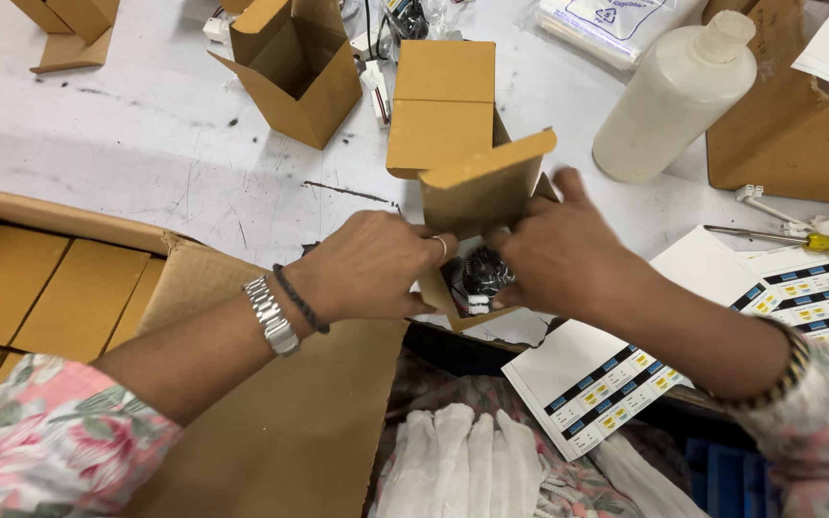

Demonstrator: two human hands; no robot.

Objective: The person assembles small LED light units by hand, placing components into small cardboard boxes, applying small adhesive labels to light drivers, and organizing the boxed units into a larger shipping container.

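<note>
Small brown cardboard box [477, 197], flaps open, gripped by left hand [376, 269] and right hand [554, 254]; black part [480, 273] seated inside.

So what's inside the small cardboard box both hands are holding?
Inside the small cardboard box, something black and bundled shows between the left hand and right hand. The hands and box walls cover the rest.
</note>
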